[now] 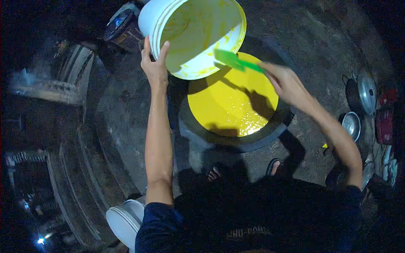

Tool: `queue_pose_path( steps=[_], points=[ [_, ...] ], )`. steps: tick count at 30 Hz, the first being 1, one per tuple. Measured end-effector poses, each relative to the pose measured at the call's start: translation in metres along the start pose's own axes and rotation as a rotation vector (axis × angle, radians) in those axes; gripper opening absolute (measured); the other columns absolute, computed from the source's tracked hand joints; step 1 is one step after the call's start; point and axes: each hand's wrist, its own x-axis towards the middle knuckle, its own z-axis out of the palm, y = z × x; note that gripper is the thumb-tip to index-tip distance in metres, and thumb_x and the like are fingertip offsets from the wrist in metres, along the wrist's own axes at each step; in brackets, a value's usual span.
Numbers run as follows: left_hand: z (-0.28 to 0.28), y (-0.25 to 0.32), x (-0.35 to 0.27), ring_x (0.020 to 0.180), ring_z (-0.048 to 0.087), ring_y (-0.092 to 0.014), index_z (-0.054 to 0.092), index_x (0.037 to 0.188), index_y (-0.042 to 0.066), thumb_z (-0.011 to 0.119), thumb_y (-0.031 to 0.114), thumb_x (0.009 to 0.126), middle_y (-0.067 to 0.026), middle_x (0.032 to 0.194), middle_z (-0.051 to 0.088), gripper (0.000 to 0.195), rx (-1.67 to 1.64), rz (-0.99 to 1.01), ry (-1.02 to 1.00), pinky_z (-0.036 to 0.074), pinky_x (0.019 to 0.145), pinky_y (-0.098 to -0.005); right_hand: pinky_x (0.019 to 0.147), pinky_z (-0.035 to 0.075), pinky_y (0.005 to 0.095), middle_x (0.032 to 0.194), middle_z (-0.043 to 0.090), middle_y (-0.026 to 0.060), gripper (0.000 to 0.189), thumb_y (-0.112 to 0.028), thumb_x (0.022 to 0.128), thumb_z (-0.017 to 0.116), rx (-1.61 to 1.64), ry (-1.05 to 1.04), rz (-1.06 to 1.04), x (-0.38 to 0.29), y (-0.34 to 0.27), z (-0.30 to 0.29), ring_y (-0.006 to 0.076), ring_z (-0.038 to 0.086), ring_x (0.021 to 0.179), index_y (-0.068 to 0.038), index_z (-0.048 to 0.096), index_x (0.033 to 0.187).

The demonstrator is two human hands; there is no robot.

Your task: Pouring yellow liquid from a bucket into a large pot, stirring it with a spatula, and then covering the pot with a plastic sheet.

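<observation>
My left hand [155, 64] grips the rim of a white plastic bucket [202, 63], tilted so its mouth faces me. Yellow smears streak the bucket's inner wall. In my right hand [284, 82] is a green spatula [234, 60], blurred, its blade at the lower right part of the bucket's rim. Beneath both lies a wide pool of bright yellow liquid [221, 104] in a round, dark-rimmed vessel [202, 136]. Shadows of a hand and the bucket fall across the liquid, and small glints show near its lower edge.
At the lower left stands another white bucket [123, 221]. Metal pots, one with a lid [367, 93], and a metal bowl [352, 126] sit along the right. A dark container [123, 31] stands at the upper left. Concrete steps [82, 177] run down the left side. My sandalled feet are just below the vessel.
</observation>
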Motion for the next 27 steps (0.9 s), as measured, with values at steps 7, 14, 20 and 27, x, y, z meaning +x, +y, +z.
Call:
queue_pose_path(
  steps=[7, 14, 20, 27],
  points=[
    [0.018, 0.019, -0.01, 0.107, 0.058, -0.024, 0.051, 0.136, -0.005, 0.076, 0.026, 0.084, -0.0165, 0.118, 0.057, 0.066, 0.026, 0.031, 0.001, 0.044, 0.095, -0.0348, 0.079, 0.054, 0.0453, 0.1, 0.066, 0.0315, 0.034, -0.006, 0.087, 0.048, -0.073, 0.145, 0.122, 0.227, 0.011, 0.086, 0.0405, 0.068, 0.088, 0.004, 0.064, 0.115],
    [0.023, 0.002, -0.028, 0.108, 0.056, -0.023, 0.047, 0.138, -0.006, 0.071, 0.011, 0.082, -0.0136, 0.117, 0.053, 0.063, -0.03, 0.049, 0.094, 0.044, 0.095, -0.0348, 0.075, 0.057, 0.0475, 0.09, 0.069, 0.0206, 0.017, -0.007, 0.082, 0.056, -0.487, 0.482, -0.142, 0.301, 0.036, 0.179, 0.0373, 0.069, 0.086, -0.002, 0.07, 0.09],
    [0.025, 0.0, -0.038, 0.109, 0.056, -0.023, 0.044, 0.139, -0.008, 0.069, 0.008, 0.079, -0.014, 0.121, 0.054, 0.067, 0.006, 0.085, 0.156, 0.043, 0.096, -0.0337, 0.072, 0.057, 0.0485, 0.087, 0.069, 0.0215, 0.018, -0.013, 0.081, 0.058, -0.413, 0.451, -0.176, 0.314, 0.013, 0.205, 0.0373, 0.07, 0.082, -0.003, 0.071, 0.088],
    [0.023, -0.002, -0.039, 0.112, 0.056, -0.023, 0.034, 0.146, -0.008, 0.07, 0.006, 0.078, -0.0168, 0.129, 0.055, 0.078, -0.231, -0.003, 0.15, 0.044, 0.1, -0.036, 0.079, 0.057, 0.0499, 0.099, 0.07, 0.0233, 0.027, -0.017, 0.084, 0.058, -0.16, -0.028, 0.049, 0.339, 0.005, 0.187, 0.0397, 0.069, 0.088, -0.001, 0.072, 0.1]
  ],
)
